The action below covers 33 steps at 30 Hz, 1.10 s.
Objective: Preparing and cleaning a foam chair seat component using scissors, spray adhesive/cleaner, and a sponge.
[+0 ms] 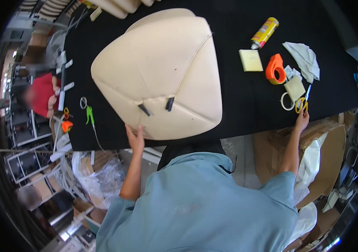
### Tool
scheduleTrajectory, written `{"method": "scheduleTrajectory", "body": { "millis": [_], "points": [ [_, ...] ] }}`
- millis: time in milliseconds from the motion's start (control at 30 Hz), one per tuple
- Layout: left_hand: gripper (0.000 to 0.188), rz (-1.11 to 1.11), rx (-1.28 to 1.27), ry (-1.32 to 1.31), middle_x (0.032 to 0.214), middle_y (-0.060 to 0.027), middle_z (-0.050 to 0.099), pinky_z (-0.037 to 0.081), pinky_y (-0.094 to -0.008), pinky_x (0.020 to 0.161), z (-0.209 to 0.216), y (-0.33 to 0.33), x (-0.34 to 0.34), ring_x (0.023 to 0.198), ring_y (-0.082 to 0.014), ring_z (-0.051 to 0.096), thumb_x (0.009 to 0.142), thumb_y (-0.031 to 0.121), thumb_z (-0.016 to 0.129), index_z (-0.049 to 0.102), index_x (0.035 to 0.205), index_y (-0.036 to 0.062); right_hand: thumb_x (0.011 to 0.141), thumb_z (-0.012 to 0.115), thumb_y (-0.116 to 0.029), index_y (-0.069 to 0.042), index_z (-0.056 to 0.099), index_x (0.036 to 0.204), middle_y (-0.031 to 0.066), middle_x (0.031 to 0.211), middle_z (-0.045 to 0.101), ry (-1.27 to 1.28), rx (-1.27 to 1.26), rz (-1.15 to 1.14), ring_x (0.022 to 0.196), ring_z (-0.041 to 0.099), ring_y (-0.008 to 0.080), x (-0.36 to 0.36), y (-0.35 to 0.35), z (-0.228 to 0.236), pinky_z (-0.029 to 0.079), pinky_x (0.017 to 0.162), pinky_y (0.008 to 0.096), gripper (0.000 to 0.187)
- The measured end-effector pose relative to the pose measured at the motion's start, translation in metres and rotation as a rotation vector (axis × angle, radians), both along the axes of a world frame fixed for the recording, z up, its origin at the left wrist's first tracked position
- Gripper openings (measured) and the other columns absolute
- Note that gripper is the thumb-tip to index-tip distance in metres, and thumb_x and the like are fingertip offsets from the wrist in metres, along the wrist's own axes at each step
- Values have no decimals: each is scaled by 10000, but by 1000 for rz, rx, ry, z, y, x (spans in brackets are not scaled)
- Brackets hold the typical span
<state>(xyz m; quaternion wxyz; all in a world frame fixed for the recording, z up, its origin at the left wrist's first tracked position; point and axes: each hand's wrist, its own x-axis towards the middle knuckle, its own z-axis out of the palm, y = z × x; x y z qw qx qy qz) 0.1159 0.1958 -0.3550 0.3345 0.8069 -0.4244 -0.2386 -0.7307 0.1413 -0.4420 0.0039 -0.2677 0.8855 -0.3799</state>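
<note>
Beige padded seat (158,71) lies just beyond and touching the open left hand (136,140), best kept steadying its edge; right hand (302,120) touches yellow scissors (304,101), grip unclear, best grasped squarely.

Shot from a worker's head, the left of two side-by-side fisheye cameras faces steeply down, taking in the wearer's teal shirt (204,201) large and near along the bottom, the left hand (135,139) and right hand (302,120) farther up, and the black tabletop (246,101) beyond at close range. The wide lens sweeps in clear plastic wrap (108,180) at left and a cardboard box (268,157) at right, bending straight edges toward a dark, rounded rim.
</note>
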Motion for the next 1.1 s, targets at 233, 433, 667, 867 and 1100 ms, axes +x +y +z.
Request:
{"method": "scheduleTrajectory", "body": {
  "millis": [233, 433, 667, 867, 1100],
  "points": [
    [994, -202, 102, -225, 1659, -353, 78, 140, -459, 1261, 53, 33, -103, 1565, -449, 98, 914, 320, 749, 139, 1615, -33, 875, 785, -436, -64, 731, 1193, 97, 1088, 774, 41, 553, 93, 1028, 729, 248, 56, -45, 54, 538, 904, 391, 492],
    [1040, -273, 70, -244, 1655, -362, 65, 170, -519, 1246, 41, 44, -125, 1538, -516, 119, 878, 287, 778, 116, 1633, 16, 885, 772, -426, -97, 650, 741, -6, 613, 537, -534, 297, 72, 426, 453, 101, -34, -30, 14, 310, 385, 258, 379],
    [1026, -470, 109, -343, 1670, -318, 96, 202, -570, 1225, 35, 72, -137, 1512, -553, 156, 861, 282, 785, 155, 1629, 20, 897, 773, -173, -40, 659, 1217, 24, 871, 676, -597, -130, 336, 660, 621, 99, 34, 20, 74, 470, 544, 226, 365],
    [915, -427, 12, -217, 1642, -298, 223, 310, -572, 1174, 23, 93, -151, 1492, -510, 258, 875, 295, 768, 273, 1582, -7, 902, 696, 34, -41, 568, 1073, 133, 1147, 677, -896, -325, 644, 955, 690, 170, 191, 63, 141, 599, 820, 312, 226],
    [549, -245, -270, 2, 1381, -200, 607, 452, -424, 1086, 67, 38, -156, 1289, -373, 572, 885, 220, 758, 584, 1349, -17, 1057, 569, -407, -24, 601, 1221, 76, 1048, 667, -920, -44, 1054, 775, 587, 85, 311, 84, 191, 482, 680, 239, 418]
  ]
}}
